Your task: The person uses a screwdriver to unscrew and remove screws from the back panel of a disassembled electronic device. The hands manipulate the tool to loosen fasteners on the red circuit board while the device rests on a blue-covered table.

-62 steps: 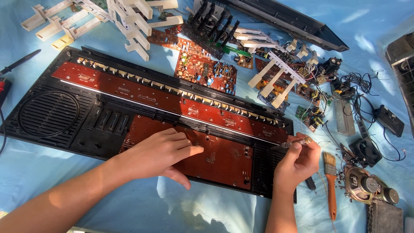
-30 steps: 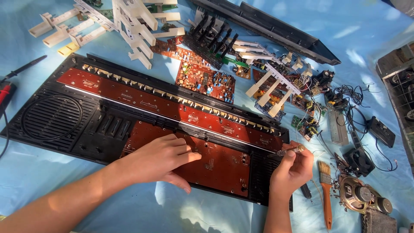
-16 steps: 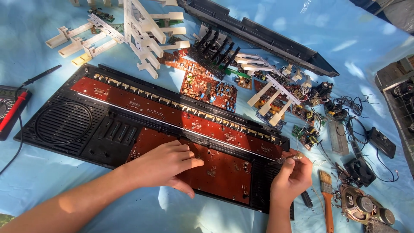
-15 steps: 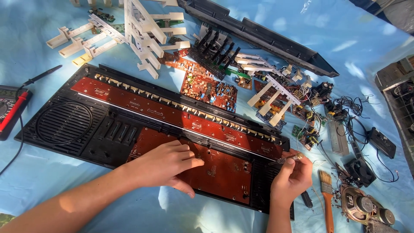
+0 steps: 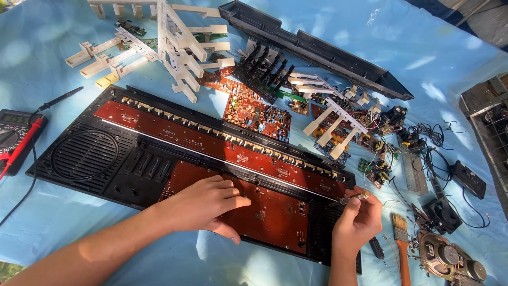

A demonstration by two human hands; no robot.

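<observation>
Head view: left hand (image 5: 203, 204) lies open and flat on the red board (image 5: 259, 214) inside the black case (image 5: 90, 159). Right hand (image 5: 355, 225) is closed around a thin tool (image 5: 349, 199), its tip at the board's right end. A slip there could likely scratch traces; brush (image 5: 402, 249) lies nearby.

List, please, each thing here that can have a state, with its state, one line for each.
black keyboard casing: opened, lying flat, boards exposed
red circuit board: seated in the casing, under the left hand
left hand: flat, pressing the board
right hand: closed on a small screwdriver
small screwdriver: held, tip at the casing
multimeter: switched on, display lit
paintbrush: lying unused
loose speaker: removed, on the cloth
</observation>
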